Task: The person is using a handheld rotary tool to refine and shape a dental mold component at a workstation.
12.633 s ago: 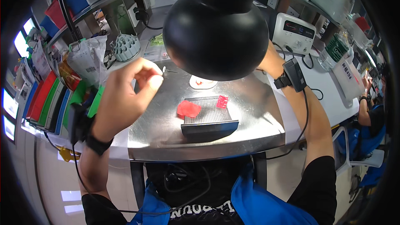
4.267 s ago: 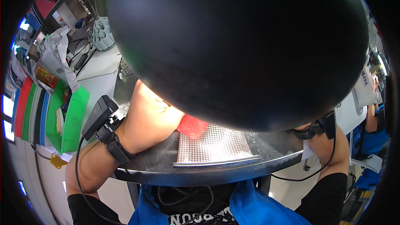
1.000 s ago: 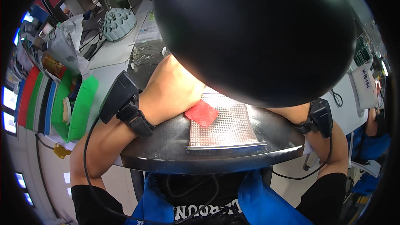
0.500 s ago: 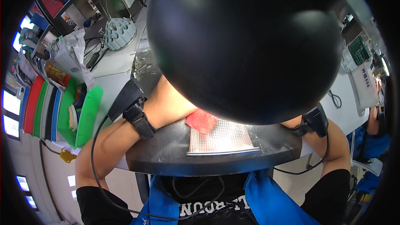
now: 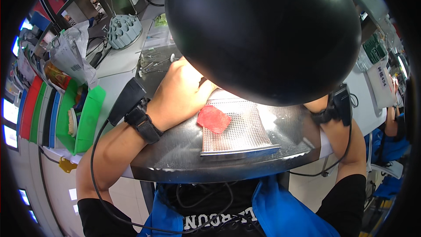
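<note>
My left hand (image 5: 182,87) reaches over the steel work surface (image 5: 175,153), its fingers curled. The fingertips, and anything in them, are hidden behind a large glossy black dome (image 5: 263,39). Only the wrist and a sliver of my right hand (image 5: 318,104) show at the dome's right edge; its fingers are hidden. Below the left hand, a rough-edged red piece (image 5: 214,119), perhaps cloth or sponge, lies on a shiny dimpled metal sheet (image 5: 252,136). Bright light falls on the sheet from under the dome.
Thin metal pins with round heads (image 5: 151,63) lie beyond my left hand. Farther off stands a grey holder with round holes (image 5: 124,31). At left are a green bin (image 5: 90,123) and upright coloured folders (image 5: 33,109). A white pouch (image 5: 382,85) and a bottle (image 5: 372,52) are at right.
The dome's lower edge sits higher in the picture, baring more of my left hand and the metal sheet. The red piece now shows whole, apart from the dome's edge.
</note>
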